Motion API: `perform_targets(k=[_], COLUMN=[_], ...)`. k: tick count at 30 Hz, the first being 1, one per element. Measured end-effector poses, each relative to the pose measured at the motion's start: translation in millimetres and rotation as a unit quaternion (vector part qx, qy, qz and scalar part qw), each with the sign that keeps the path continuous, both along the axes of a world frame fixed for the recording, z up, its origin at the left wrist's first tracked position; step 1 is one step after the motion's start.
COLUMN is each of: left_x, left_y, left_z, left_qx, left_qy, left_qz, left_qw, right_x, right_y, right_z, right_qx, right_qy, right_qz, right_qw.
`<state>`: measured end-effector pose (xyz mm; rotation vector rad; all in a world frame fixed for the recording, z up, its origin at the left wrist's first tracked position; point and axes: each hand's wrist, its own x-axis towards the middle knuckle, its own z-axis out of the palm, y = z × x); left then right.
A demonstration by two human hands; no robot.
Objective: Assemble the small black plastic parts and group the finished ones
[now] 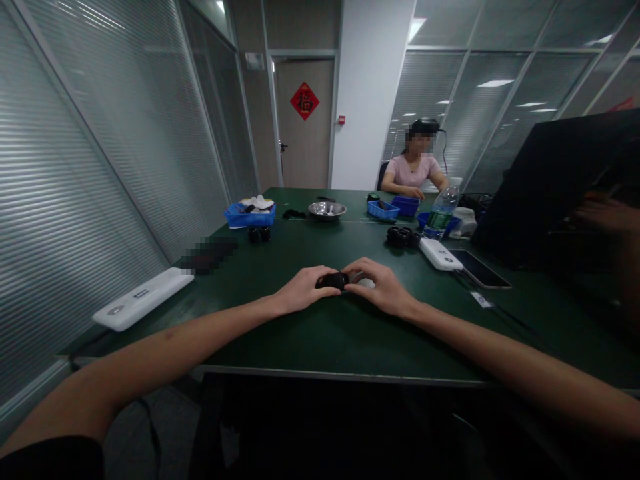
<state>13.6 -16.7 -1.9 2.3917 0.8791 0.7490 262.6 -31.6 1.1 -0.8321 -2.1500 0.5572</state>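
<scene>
Over the middle of the green table (340,333), my left hand (303,291) grips a small glossy black rounded object (335,281) between thumb and fingers. Its exact kind cannot be made out. My right hand (383,287) is curled, with thumb and index fingertips pinching the right end of the same object. A small whitish patch (367,283) shows inside the curl of my right hand; I cannot tell whether it is a separate thing. Fingers cover much of the black object.
Farther back stand a loaded blue basket (250,217), a steel bowl (327,211) and black round parts (403,237). To the right are a water bottle (441,212), a white power bank (440,255), a phone (481,269) and a dark monitor (560,180). A person (414,167) sits opposite.
</scene>
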Motion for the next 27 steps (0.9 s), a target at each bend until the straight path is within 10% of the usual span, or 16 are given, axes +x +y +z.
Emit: perform_targets(k=[27], left_x=[-0.5], left_y=[0.9], left_z=[-3.0], left_qx=[0.013], left_qy=[0.004], left_qz=[0.003], left_qw=[1.0], right_x=[-3.4], right_y=[-5.3], right_z=[-0.5], right_qx=[0.058], right_qy=[-0.041], right_qz=[0.028], right_qw=[0.997])
